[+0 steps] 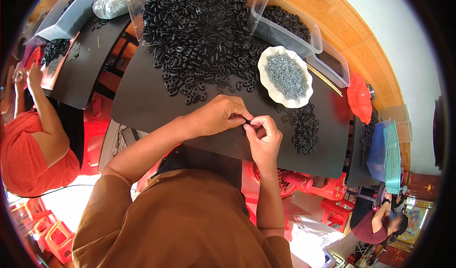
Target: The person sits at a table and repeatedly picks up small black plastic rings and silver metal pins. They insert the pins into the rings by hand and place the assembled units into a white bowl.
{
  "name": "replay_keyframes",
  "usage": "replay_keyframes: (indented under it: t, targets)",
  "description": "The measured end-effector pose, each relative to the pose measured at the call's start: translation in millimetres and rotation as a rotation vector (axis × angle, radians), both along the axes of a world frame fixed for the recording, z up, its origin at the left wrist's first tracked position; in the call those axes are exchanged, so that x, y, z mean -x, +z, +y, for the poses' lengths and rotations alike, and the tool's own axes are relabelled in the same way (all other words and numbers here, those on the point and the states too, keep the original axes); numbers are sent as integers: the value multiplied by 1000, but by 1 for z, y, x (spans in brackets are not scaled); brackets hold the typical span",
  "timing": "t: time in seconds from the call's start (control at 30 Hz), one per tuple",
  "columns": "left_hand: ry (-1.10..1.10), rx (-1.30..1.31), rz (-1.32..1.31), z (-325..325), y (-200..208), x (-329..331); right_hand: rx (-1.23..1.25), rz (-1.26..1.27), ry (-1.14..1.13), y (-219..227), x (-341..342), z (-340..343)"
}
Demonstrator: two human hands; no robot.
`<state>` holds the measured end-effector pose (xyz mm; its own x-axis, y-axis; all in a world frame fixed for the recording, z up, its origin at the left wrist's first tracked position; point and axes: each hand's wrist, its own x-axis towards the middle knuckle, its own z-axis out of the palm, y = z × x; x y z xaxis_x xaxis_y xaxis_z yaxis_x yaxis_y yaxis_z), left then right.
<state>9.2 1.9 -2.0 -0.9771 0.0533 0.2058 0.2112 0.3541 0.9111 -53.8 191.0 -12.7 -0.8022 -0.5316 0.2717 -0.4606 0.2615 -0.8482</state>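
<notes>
Where your two hands meet over the near edge of the dark matte counter [142,102], they pinch one small black plastic oval piece [247,122] between them.

- Left hand [219,115]: fingers curled closed, tips pressed on the small piece.
- Right hand [264,136]: fingers bent tight, thumb and forefinger closed on the same piece from the other side.
- Heap of small black plastic two-holed oval pieces [199,35]: spread across the far part of the counter, well beyond your hands.
- White scalloped shallow dish [285,76]: beyond your right hand, filled with small grey metal springs [286,74].
- Smaller pile of black pieces [305,127]: just right of your right hand, near the dish.
- Clear plastic tub [285,28]: behind the dish, holding more black pieces.
- Red scalloped plastic dish [359,97]: at the counter's right edge.
- Person in an orange-red top [28,149]: on your left, at a separate dark board.
</notes>
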Motion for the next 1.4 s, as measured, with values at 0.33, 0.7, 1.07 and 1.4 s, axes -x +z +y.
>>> replay_keyframes:
  t: [0.33,0.7,1.07,1.4]
  targets:
    - [73,85,16,7,4,-3,-27,108,10,6,-4,0]
    - [36,38,21,7,0,-2,83,133,55,5,-2,2]
    - [55,32,-21,7,0,-1,38,19,18,9,-5,4]
    - [78,-1,121,11,-13,-1,46,244,91,3,-2,6]
